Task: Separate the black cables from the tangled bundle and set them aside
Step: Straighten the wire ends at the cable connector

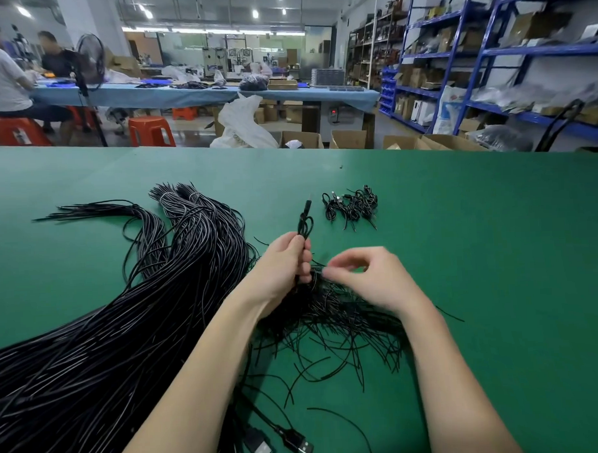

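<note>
1. Green matting covers the table (495, 253); over it the left hand (285, 264) grips one looped black cable (305, 222) upright, fingers curled round it.
2. Right hand (367, 278) pinches at fine strands just beside it; what it holds is too thin to tell.
3. Tangled bundle (327, 313) lies under both wrists, near the table's near edge; the long bundle (124, 317) runs toward the left edge.
4. Risk: pulling up could drag snagged strands along, or scatter the set-aside cables (351, 206) toward the far edge.
5. Beyond: blue shelving (488, 50), orange stools (150, 130), seated workers.

The cable bundle (91, 335) runs off the left edge.
</note>
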`<state>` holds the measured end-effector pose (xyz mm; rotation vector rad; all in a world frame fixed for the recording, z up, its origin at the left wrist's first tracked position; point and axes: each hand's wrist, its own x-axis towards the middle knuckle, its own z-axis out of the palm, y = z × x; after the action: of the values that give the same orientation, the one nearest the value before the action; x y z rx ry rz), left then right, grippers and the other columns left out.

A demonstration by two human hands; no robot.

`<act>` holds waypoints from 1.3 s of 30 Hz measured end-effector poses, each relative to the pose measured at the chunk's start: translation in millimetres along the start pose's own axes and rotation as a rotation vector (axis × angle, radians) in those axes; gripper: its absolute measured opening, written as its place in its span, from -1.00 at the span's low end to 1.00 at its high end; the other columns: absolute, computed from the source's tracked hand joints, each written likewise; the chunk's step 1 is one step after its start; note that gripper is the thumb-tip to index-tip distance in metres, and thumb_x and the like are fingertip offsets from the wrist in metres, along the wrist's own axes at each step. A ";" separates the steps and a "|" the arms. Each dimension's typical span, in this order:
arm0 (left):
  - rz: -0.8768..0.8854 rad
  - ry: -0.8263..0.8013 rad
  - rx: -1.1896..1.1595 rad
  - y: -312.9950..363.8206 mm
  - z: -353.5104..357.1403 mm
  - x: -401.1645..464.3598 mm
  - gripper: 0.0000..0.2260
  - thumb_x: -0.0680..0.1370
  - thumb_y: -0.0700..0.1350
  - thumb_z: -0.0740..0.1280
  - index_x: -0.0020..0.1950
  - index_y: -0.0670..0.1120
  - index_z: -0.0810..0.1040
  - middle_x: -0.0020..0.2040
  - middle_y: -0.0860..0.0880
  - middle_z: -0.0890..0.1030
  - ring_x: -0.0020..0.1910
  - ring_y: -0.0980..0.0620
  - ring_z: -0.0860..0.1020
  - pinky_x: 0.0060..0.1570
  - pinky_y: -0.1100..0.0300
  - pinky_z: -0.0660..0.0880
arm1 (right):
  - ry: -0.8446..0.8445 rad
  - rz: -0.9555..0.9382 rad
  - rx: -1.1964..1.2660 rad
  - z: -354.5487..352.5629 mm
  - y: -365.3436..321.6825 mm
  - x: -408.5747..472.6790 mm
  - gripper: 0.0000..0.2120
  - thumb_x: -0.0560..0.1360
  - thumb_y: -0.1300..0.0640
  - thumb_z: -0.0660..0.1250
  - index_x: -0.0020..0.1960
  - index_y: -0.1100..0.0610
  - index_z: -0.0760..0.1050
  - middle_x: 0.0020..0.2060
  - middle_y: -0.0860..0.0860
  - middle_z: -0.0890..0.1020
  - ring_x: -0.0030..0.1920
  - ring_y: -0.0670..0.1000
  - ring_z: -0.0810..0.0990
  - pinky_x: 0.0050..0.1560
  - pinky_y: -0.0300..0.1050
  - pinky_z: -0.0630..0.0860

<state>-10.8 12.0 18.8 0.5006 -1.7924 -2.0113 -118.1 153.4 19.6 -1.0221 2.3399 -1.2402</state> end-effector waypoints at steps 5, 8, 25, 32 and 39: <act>0.056 0.109 0.032 -6.4 5.2 1.4 -0.74 0.74 -0.17 0.03 -0.09 -0.11 0.41 -0.38 0.10 0.34 -0.50 0.19 0.30 -0.45 0.32 0.33 | -0.030 0.046 -0.408 19.0 -10.9 -4.0 -0.95 0.41 -0.14 0.53 -0.16 -0.22 0.67 -0.20 -0.27 0.69 -0.06 -0.15 0.65 -0.01 -0.15 0.56; 0.033 0.093 -0.114 -3.8 6.4 0.2 -0.75 0.74 -0.19 0.04 -0.09 -0.14 0.40 -0.35 0.04 0.28 -0.50 0.17 0.23 -0.50 0.34 0.28 | -0.063 0.041 -0.433 19.1 -12.5 -5.8 -0.81 0.37 -0.21 0.54 -0.04 -0.27 0.65 -0.22 -0.28 0.67 -0.08 -0.16 0.63 -0.09 -0.17 0.46; 0.028 0.049 -0.278 -6.7 2.0 -0.9 -0.77 0.72 -0.20 0.12 -0.01 -0.25 0.50 -0.26 -0.02 0.40 -0.43 0.14 0.28 -0.41 0.31 0.32 | 0.027 0.039 -0.407 24.1 -11.2 -10.5 -0.91 0.43 -0.21 0.48 -0.16 -0.22 0.65 -0.23 -0.30 0.65 -0.13 -0.17 0.59 -0.25 -0.24 0.36; 0.050 0.056 -0.319 -8.7 -1.7 2.2 -0.77 0.72 -0.19 0.13 -0.02 -0.24 0.51 -0.31 0.02 0.41 -0.43 0.15 0.31 -0.41 0.31 0.35 | 0.108 0.027 0.158 16.3 -0.6 -5.2 -0.95 0.43 -0.06 0.56 -0.18 -0.14 0.72 -0.24 -0.26 0.72 -0.14 -0.27 0.66 -0.05 -0.27 0.52; 0.065 0.070 -0.106 -11.8 3.1 1.7 -0.76 0.74 -0.15 0.08 -0.06 -0.14 0.43 -0.34 0.05 0.32 -0.46 0.15 0.26 -0.43 0.31 0.32 | 0.155 0.021 0.661 10.3 -12.0 -9.5 -0.90 0.65 0.07 0.33 0.09 0.00 0.63 -0.26 0.01 0.75 -0.30 -0.04 0.71 -0.31 -0.24 0.61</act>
<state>-14.5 15.0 7.5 0.4685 -1.6306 -2.0073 -100.3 149.6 22.8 -0.6866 1.7988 -1.9475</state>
